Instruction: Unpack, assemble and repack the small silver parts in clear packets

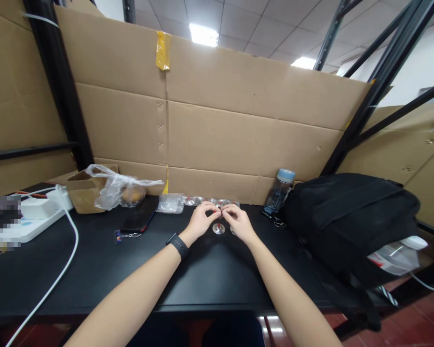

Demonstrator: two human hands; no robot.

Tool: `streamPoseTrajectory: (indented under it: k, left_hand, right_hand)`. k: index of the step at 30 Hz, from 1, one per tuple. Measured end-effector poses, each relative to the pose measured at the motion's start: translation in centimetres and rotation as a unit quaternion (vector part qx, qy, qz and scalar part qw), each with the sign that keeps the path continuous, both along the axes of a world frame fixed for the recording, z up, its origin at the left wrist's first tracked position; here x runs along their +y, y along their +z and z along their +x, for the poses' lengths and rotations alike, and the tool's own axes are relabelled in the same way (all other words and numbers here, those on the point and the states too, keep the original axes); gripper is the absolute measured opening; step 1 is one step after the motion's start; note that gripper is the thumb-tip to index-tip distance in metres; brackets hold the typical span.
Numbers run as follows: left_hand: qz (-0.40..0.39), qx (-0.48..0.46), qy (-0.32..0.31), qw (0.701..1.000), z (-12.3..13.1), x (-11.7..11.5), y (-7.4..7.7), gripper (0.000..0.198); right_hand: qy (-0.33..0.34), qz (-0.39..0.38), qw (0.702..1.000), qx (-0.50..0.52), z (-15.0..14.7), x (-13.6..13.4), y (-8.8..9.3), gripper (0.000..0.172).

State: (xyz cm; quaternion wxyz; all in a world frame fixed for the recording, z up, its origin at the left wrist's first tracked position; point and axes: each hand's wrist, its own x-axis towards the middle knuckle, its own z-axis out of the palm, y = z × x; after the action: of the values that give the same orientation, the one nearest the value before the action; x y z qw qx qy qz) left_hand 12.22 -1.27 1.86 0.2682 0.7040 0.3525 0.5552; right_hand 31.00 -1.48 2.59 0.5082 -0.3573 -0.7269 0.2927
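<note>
My left hand (201,220) and my right hand (238,222) meet fingertip to fingertip over the black table (210,274), pinching a tiny dark and red part (220,211) between them. Just below the fingers a small round silver disc with a red centre (219,228) lies on the table. Behind the hands sit several clear plastic bags of small silver and red parts (198,201). A black watch is on my left wrist.
A black backpack (350,217) fills the right side, a water bottle (279,192) beside it. To the left lie a black phone (139,218), keys (127,235), a cardboard box with a plastic bag (106,189), and a white power strip with cable (36,217). Cardboard walls stand behind.
</note>
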Motion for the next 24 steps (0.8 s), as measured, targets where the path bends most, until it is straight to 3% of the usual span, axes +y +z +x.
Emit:
streamPoseTrajectory:
  k: [7,11,14,18,24]
  left_hand:
    - [0.004,0.024,-0.005,1.000,0.1,-0.1,-0.2,0.008]
    - [-0.035,-0.043,-0.001,0.998,0.5,0.2,-0.4,0.012]
    - [-0.067,-0.074,-0.050,0.994,0.5,0.4,-0.5,0.019]
    - [-0.065,0.038,-0.077,0.994,0.0,-0.1,-0.2,0.023]
    - [0.014,0.219,0.048,0.975,-0.5,-1.2,0.7,0.008]
  right_hand:
    - [0.038,-0.077,0.995,-0.053,0.5,0.3,-0.4,0.037]
    - [0.011,-0.002,0.993,-0.120,0.5,0.2,-0.4,0.032]
    - [0.003,0.045,0.985,-0.168,0.5,0.0,-0.3,0.029]
    - [0.000,0.051,0.986,-0.161,0.6,-0.4,0.2,0.028]
    - [0.001,0.044,0.990,-0.132,0.7,-0.4,0.5,0.026]
